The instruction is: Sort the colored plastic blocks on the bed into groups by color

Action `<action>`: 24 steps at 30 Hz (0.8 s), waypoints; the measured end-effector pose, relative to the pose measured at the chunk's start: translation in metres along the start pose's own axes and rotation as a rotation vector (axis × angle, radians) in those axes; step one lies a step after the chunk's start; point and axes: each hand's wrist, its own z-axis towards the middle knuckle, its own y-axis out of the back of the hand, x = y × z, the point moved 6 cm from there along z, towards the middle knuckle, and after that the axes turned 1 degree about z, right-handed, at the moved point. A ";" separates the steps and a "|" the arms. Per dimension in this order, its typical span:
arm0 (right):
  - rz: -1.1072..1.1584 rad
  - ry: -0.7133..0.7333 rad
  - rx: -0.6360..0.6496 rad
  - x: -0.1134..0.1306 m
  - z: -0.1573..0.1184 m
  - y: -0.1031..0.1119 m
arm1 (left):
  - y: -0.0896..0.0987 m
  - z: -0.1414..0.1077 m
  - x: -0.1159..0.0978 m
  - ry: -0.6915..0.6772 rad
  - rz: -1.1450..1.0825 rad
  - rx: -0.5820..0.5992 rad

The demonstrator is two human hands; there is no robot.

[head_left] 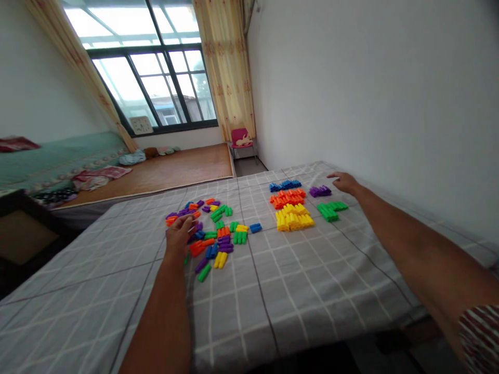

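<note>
My left hand [180, 231] is over a mixed cluster of small plastic pieces, its fingertips drawn together; what they pinch, if anything, I cannot make out. Orange pieces [197, 248], green pieces [240, 237] and yellow pieces [220, 259] lie loose around it. My right hand [345, 183] hovers past a small purple group [320, 191], fingers apart and holding nothing visible. Beside that group are sorted piles: blue [286, 185], orange [287, 198], yellow [294, 218] and green [331, 210]. The pieces look like short tubes or clips, too small to name surely.
A grey checked cloth [249, 311] covers the surface under the pieces. Beyond it stands a low bed platform [187, 169] with crumpled fabric. A pink chair [241, 137] is in the far corner, and a white wall [370, 93] runs along the right.
</note>
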 end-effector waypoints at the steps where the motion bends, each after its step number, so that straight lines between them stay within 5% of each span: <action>1: -0.011 0.008 -0.025 0.013 0.000 0.003 | 0.003 0.000 -0.003 -0.025 -0.012 -0.046; 5: 0.045 0.210 -0.119 0.101 -0.004 -0.001 | 0.030 0.002 -0.012 -0.138 -0.091 -0.380; 9: 0.183 0.551 0.048 0.230 -0.042 -0.040 | 0.067 0.001 -0.004 -0.087 -0.027 -0.713; 15: 0.203 1.091 0.379 0.408 -0.125 -0.117 | 0.080 0.001 0.016 -0.052 -0.014 -0.822; 20: 0.084 1.061 0.473 0.507 -0.123 -0.180 | 0.076 0.005 0.029 -0.021 0.002 -0.836; 24: 0.125 0.990 0.495 0.567 -0.113 -0.211 | 0.077 0.005 0.032 0.002 0.011 -0.859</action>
